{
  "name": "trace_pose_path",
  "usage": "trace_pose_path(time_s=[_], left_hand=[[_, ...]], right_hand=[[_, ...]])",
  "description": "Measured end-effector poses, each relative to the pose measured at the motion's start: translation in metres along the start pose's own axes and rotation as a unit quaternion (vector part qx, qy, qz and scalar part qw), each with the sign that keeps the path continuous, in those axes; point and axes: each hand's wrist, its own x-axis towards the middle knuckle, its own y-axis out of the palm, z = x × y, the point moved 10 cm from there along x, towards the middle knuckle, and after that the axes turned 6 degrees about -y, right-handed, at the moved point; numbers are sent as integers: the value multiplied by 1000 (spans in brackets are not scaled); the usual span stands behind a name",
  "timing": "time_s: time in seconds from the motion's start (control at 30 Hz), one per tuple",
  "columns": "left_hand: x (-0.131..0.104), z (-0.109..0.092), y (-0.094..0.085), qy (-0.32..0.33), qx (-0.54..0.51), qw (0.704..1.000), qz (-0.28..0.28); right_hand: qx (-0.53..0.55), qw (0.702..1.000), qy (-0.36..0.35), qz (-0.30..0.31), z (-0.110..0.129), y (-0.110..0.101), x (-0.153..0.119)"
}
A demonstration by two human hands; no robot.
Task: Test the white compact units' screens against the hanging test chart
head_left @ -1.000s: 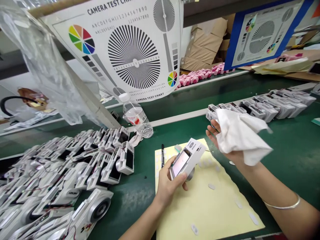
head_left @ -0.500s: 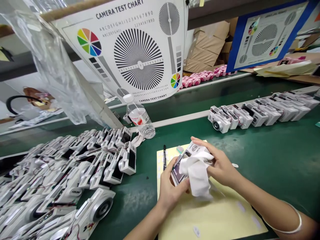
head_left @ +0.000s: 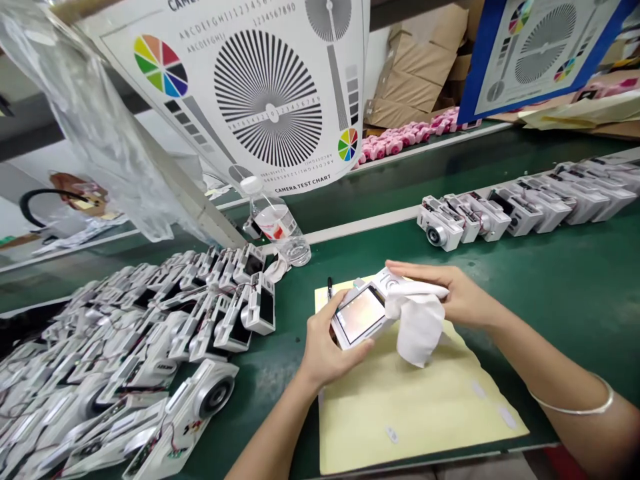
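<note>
A white camera (head_left: pixel 361 315) with its screen lit is held above a yellow sheet (head_left: pixel 400 427). My left hand (head_left: pixel 325 340) grips the camera's left end, thumb at the lower edge beside the screen. At the camera's right end, my right hand (head_left: pixel 445 290) has its fingers along the top edge and holds a white cloth (head_left: pixel 423 327), which hangs down over the sheet. The fingers of my right hand are partly hidden by the cloth. A black pen (head_left: pixel 329 288) lies at the sheet's upper left.
Many opened white cameras (head_left: pixel 165 333) crowd the left side. Another row of cameras (head_left: pixel 525 207) stands at the back right. A plastic bottle (head_left: pixel 280 227) leans near the ledge below a test chart (head_left: pixel 270 100). Pink items (head_left: pixel 400 137) lie behind the ledge.
The camera's screen, dark and partly covered before, is now bright and uncovered. My right hand and the cloth have moved right, off the screen. The view has shifted slightly.
</note>
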Motion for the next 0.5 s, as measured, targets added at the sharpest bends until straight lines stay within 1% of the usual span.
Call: trace_pose_path(time_s=[0.13, 0.2, 0.3, 0.4, 0.43, 0.5], left_hand=[[0, -9, -5, 56, 75, 995, -11], [-2, -13, -6, 80, 100, 992, -13], [-5, -21, -5, 120, 135, 983, -17], [-5, -24, -4, 133, 164, 977, -17], [-5, -24, -4, 132, 165, 977, -14], [-3, -24, -5, 126, 156, 980, -2]], right_hand=[[-10, 999, 40, 18, -5, 3, -1], [-39, 998, 43, 18, -4, 9, -2], [-129, 992, 5, -4, 3, 14, -4], [-199, 979, -38, -24, 7, 16, -6], [-198, 979, -47, -22, 7, 16, -6], [-161, 986, -47, -6, 6, 15, -5]])
